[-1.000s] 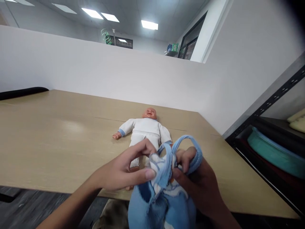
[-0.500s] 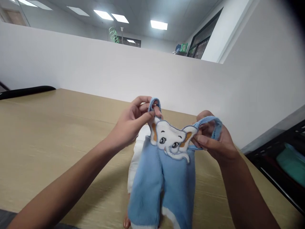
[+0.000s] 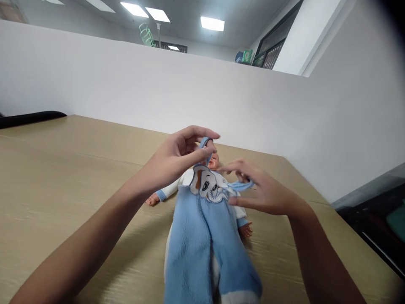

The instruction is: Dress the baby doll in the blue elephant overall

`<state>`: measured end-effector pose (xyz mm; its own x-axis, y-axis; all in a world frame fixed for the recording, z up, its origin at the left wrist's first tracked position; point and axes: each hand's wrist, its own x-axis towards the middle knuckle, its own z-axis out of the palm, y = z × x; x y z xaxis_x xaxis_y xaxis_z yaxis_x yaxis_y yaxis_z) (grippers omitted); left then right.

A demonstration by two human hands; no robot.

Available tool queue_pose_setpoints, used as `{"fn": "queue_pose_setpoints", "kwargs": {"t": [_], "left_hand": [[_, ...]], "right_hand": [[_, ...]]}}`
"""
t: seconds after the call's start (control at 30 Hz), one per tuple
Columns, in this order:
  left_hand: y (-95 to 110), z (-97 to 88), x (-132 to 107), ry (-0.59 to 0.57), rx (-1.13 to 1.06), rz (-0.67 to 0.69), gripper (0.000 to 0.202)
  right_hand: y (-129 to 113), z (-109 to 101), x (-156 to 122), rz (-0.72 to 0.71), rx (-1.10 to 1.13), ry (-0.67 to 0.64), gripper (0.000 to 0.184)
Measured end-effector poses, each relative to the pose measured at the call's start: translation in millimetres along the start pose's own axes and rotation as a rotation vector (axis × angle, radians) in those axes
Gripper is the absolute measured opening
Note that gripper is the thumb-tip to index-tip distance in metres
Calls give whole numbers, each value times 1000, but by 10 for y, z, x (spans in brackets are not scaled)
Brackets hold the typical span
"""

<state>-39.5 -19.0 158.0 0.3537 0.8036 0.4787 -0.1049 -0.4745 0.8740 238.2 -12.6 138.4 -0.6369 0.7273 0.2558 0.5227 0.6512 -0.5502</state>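
Observation:
Blue fleece overalls (image 3: 202, 240) with a white elephant face on the bib hang over a baby doll (image 3: 164, 192) in white clothes, which lies face up on the wooden table (image 3: 69, 177). My left hand (image 3: 177, 158) pinches the left shoulder strap above the doll's head. My right hand (image 3: 262, 192) has the right strap looped over its fingers, which are partly spread. The overalls hide most of the doll's body; its head, one arm and one hand show.
A white partition wall (image 3: 126, 80) runs behind the table. A dark metal shelf (image 3: 373, 219) with a green item stands at the right. A black chair back (image 3: 31, 118) shows at the far left edge.
The bunched overalls were spread out and held up by both straps, then lowered toward the doll. My right hand's fingers have loosened around the right strap.

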Motion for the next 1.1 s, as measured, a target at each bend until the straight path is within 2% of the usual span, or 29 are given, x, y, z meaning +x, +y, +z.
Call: {"fn": "queue_pose_setpoints", "kwargs": {"t": [0.07,0.1,0.17,0.27,0.33,0.37,0.47,0.53,0.63,0.7,0.8,0.87,0.97,1.1], "left_hand": [[25,-5,2,-24,17,6,41],[34,-27,4,-30,53,-2,46],[41,-120,13,-33,196,-45,51],[30,-327,40,-53,559,-132,47],[7,-431,64,-121,730,-130,41],[-11,-456,77,-183,749,-103,38],[-109,-408,108,-423,533,-29,41],[-200,-315,118,-522,298,-59,40],[-316,-188,112,-483,70,-127,28],[-351,-140,102,-413,-5,-114,26],[-342,-111,93,-341,-42,-67,22],[-317,-115,95,-347,-27,-76,22],[-286,-184,107,-434,8,-99,25],[-258,-357,122,-657,115,-157,35]], "right_hand": [[81,63,65,-39,31,-114,47],[116,90,79,-54,66,-126,41],[169,130,66,-36,166,-70,35],[179,157,-7,26,380,85,37],[124,177,-39,16,499,158,37],[78,192,-42,2,543,179,36],[-84,245,-11,-18,640,178,37],[-152,263,13,-11,660,162,39],[-114,224,23,36,597,124,40],[-15,167,24,50,480,-7,42],[125,105,44,-58,319,-317,55],[157,105,65,-146,263,-428,54],[125,149,66,-156,236,-392,40],[100,205,-28,-45,429,-314,40]]}}
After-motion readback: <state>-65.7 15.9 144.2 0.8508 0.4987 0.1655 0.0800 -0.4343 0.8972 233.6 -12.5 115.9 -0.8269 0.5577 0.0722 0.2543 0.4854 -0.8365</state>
